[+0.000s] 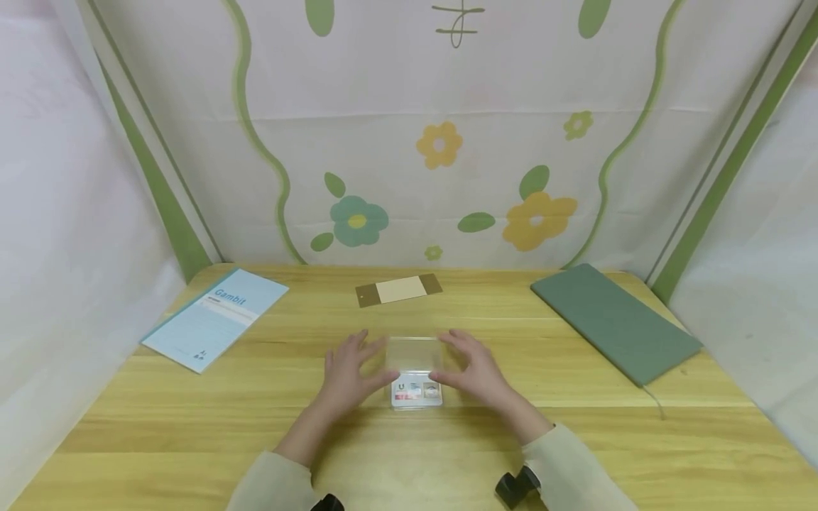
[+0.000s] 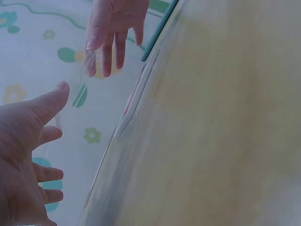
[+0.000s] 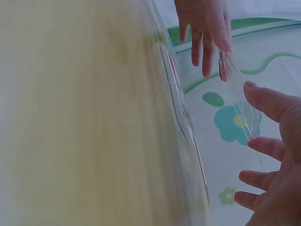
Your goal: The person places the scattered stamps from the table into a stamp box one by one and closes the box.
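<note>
A clear plastic lid [image 1: 414,353] is held between both hands, above the tabletop. My left hand [image 1: 348,376] pinches its left edge between thumb and index finger, the other fingers spread. On the opposite edge my right hand [image 1: 476,372] grips it the same way. In the right wrist view the lid [image 3: 241,96] stands out as a thin transparent sheet with raised edges. Below and nearer to me, a clear shallow case [image 1: 417,407] lies on the table with a printed white card [image 1: 409,390] inside. The lid overlaps the far part of the case in the head view.
A light blue notebook [image 1: 217,319] lies at the left of the wooden table [image 1: 268,419]. A green notebook [image 1: 613,323] with a ribbon lies at the right. Behind the hands is a brown tag with a cream band [image 1: 401,289]. Flower-patterned cloth [image 1: 396,142] hangs beyond the table.
</note>
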The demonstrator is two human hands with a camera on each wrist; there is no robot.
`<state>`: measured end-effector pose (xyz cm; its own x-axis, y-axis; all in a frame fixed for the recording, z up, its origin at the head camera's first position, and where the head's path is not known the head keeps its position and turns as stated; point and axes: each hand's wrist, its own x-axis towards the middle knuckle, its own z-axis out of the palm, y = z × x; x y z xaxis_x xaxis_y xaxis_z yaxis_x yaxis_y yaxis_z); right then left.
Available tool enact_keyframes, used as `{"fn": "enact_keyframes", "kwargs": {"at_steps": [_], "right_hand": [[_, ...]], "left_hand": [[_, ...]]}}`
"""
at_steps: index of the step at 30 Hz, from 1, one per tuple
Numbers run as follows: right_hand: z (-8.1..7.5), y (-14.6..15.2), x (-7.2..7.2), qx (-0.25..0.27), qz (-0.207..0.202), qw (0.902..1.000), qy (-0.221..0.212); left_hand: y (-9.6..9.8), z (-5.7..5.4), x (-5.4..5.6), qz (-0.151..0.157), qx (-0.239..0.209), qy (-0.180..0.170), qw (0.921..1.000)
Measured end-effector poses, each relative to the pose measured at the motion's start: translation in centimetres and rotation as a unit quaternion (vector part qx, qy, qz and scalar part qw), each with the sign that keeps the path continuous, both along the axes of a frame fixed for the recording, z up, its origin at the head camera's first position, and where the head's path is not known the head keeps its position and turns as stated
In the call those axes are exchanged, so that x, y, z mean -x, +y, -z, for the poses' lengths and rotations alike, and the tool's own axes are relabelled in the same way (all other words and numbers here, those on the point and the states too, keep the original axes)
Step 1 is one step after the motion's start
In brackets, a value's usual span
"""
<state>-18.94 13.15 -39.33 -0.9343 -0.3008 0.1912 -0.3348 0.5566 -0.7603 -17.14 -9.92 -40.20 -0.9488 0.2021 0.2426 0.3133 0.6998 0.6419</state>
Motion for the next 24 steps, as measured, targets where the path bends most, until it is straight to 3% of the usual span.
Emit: {"fn": "enact_keyframes", "kwargs": {"at_steps": [6, 10, 16, 24], "right_hand": [[0.5, 0.3, -1.4, 0.011, 0.0, 0.9999, 0.007], [1.1, 0.5, -2.0, -0.014, 0.005, 0.9998, 0.013], [2.1, 0.6, -2.4, -0.054, 0.015, 0.9983, 0.016], [3.0, 0.7, -2.7, -0.081, 0.004, 0.9953, 0.053]], "left_hand": [[0.5, 0.4, -1.4, -0.008, 0.005, 0.017, 0.9998], [0.8, 1.1, -1.9, -0.017, 0.03, 0.03, 0.999], [1.0, 2.0, -2.6, -0.026, 0.049, 0.024, 0.9982], [1.2, 2.9, -2.8, -0.027, 0.067, 0.025, 0.9971]]}}
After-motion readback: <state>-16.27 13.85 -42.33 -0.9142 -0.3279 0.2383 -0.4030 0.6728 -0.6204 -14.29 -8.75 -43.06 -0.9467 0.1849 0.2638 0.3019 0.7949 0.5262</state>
